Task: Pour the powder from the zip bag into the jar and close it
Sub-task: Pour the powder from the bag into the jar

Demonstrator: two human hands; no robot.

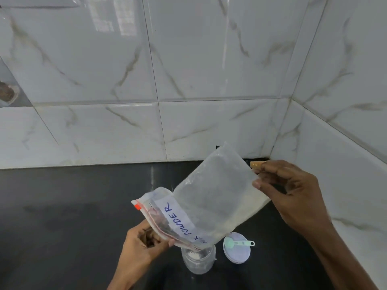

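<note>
Right now I have the clear plastic zip bag with the blue handwritten "MILK POWDER" label [207, 197] tipped over the small clear round jar [199, 264], which stands on the black glossy surface [62, 227] close in front of me. My right hand [293, 191] pinches the bag's closed bottom edge between thumb and fingertips and holds it high, out toward two o'clock from the jar, so the bag slopes downhill and whatever is inside slides toward the opening. My left hand [146, 241] sits low at about nine o'clock from the jar, thumb on top and fingers curled underneath, gripping the red-striped zip mouth and steering its lowest corner right above the jar's rim; that corner works as a spout and should keep the fine white powder [193, 254] off the surface. The bag looks nearly empty, with only a pale film along its lower side, and some powder shows inside the jar, so I judge the pour is close to done. At three o'clock, just beside the jar but not touching it, the round pale lilac lid [236, 257] lies flat with a small mint-green plastic measuring spoon [238, 243] resting on it, parked within easy reach of my right hand for closing. Beyond the surface, at twelve o'clock, rises the white marble-patterned tiled wall [188, 70].
</note>
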